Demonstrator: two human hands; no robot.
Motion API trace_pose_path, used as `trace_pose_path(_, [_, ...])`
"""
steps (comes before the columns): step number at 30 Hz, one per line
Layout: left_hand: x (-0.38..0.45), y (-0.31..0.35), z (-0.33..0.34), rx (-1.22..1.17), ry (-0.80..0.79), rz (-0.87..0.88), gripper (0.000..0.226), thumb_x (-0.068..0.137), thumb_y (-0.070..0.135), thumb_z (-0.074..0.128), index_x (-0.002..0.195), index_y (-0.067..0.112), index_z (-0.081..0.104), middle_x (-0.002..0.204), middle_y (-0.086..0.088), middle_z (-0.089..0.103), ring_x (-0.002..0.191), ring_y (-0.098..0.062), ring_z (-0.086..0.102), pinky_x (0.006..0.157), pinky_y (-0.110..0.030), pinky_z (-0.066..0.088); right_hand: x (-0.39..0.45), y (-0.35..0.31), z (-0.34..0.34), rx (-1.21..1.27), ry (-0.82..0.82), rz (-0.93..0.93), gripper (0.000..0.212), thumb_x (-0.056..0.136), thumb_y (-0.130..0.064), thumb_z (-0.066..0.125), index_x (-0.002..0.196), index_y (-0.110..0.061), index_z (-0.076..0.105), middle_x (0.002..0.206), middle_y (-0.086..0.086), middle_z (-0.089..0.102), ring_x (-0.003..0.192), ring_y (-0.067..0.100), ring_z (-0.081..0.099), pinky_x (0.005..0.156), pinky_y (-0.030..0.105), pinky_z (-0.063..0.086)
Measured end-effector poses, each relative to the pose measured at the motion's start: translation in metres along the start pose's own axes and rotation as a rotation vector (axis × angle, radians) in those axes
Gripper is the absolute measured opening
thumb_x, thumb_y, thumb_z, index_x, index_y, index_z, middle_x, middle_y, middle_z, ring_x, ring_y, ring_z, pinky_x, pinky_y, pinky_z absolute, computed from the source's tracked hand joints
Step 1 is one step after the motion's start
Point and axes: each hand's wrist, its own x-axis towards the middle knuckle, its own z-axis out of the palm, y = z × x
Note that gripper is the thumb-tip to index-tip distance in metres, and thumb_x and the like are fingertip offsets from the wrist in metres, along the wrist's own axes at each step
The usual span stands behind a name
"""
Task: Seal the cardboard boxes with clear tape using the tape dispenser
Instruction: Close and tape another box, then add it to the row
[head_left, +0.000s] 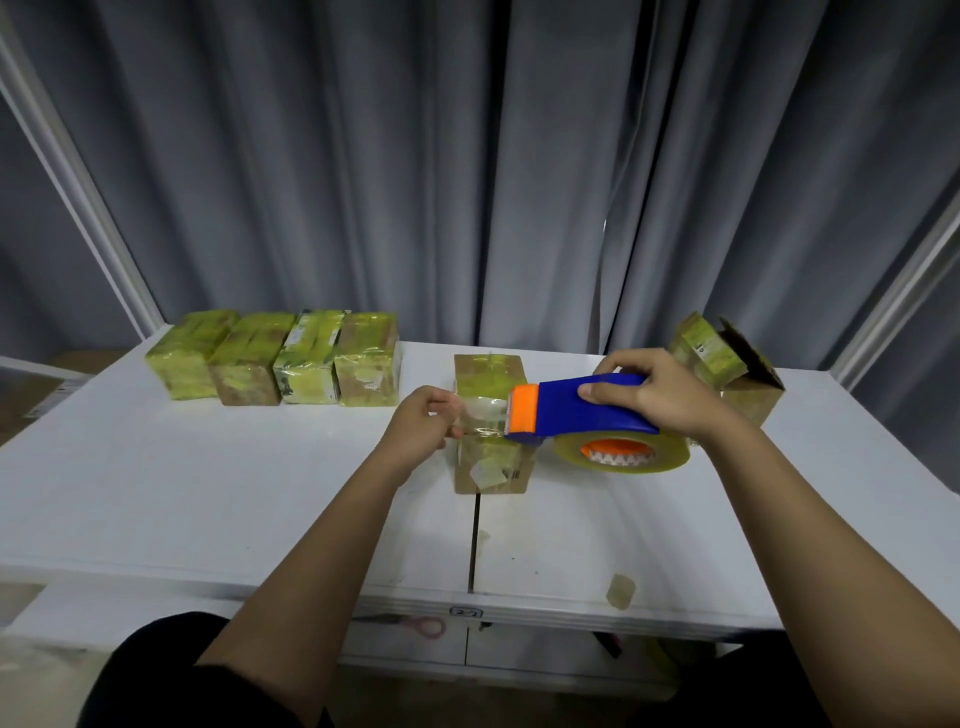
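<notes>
I count six cardboard boxes: four taped boxes (270, 358) at ten o'clock, one box (491, 374) at twelve, one open box (727, 358) at two. One tape dispenser (582, 410).

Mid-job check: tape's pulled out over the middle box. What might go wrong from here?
1. The clear tape stretched between the left hand and the tape dispenser hangs free above the center box; it may fold and stick to itself.
2. Neither hand steadies that box, so it may shift when the tape lands.
3. The right hand holds the dispenser tilted; the strip may land crooked.
</notes>
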Motion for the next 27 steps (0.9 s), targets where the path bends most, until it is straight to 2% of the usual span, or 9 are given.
trace_pose_path(3, [-0.001, -0.006, 0.003, -0.037, 0.063, -0.025, 0.017, 0.096, 0.025, 0.054, 0.102, 0.010, 0.054, 0.089, 0.006, 0.056, 0.066, -0.010, 0.063, 0.061, -0.022, 0.045, 0.010, -0.007, 0.003, -0.052, -0.020, -0.012, 0.027, 0.080, -0.045, 0.072, 0.089, -0.021, 0.064, 0.085, -0.010, 0.071, 0.078, 0.010, 0.069, 0.066, 0.025, 0.055])
trace_pose_path(7, [0.002, -0.013, 0.003, -0.040, 0.122, -0.052, 0.015, 0.096, 0.023, 0.055, 0.102, 0.009, 0.054, 0.088, 0.005, 0.058, 0.064, -0.009, 0.061, 0.059, -0.021, 0.044, 0.023, -0.016, 0.008, -0.128, -0.062, -0.022, 0.027, 0.081, -0.046, 0.070, 0.090, -0.023, 0.060, 0.089, -0.011, 0.069, 0.081, 0.011, 0.068, 0.064, 0.021, 0.052])
trace_pose_path(14, [0.007, -0.025, 0.000, -0.061, 0.123, -0.105, 0.020, 0.094, 0.028, 0.058, 0.101, 0.009, 0.054, 0.087, 0.005, 0.058, 0.064, -0.009, 0.060, 0.058, -0.020, 0.043, 0.040, -0.022, 0.013, -0.192, -0.121, -0.017, 0.028, 0.080, -0.047, 0.071, 0.090, -0.024, 0.061, 0.094, -0.007, 0.069, 0.085, 0.015, 0.068, 0.072, 0.028, 0.057])
trace_pose_path(19, [0.010, -0.034, -0.001, -0.084, 0.115, -0.155, 0.027, 0.093, 0.033, 0.058, 0.102, 0.007, 0.056, 0.088, 0.002, 0.058, 0.064, -0.009, 0.059, 0.059, -0.021, 0.044, 0.045, -0.023, 0.018, -0.214, -0.138, -0.014, 0.027, 0.079, -0.047, 0.071, 0.090, -0.026, 0.060, 0.094, -0.008, 0.068, 0.085, 0.014, 0.067, 0.073, 0.029, 0.058])
trace_pose_path(23, [0.012, -0.045, 0.006, -0.132, 0.103, -0.249, 0.028, 0.092, 0.035, 0.060, 0.086, 0.008, 0.055, 0.071, -0.005, 0.055, 0.059, -0.014, 0.047, 0.057, -0.023, 0.041, 0.046, -0.015, 0.022, -0.177, -0.137, 0.010, 0.025, 0.080, -0.047, 0.071, 0.088, -0.026, 0.059, 0.092, -0.011, 0.067, 0.083, 0.013, 0.068, 0.064, 0.021, 0.053])
trace_pose_path(27, [0.012, -0.052, 0.014, -0.345, -0.032, -0.327, 0.030, 0.095, 0.036, 0.054, 0.078, 0.011, 0.053, 0.065, -0.004, 0.046, 0.052, -0.010, 0.038, 0.046, -0.018, 0.034, 0.045, -0.009, 0.021, -0.130, -0.133, 0.023, 0.023, 0.081, -0.044, 0.070, 0.089, -0.026, 0.059, 0.091, -0.013, 0.067, 0.082, 0.012, 0.068, 0.062, 0.018, 0.050])
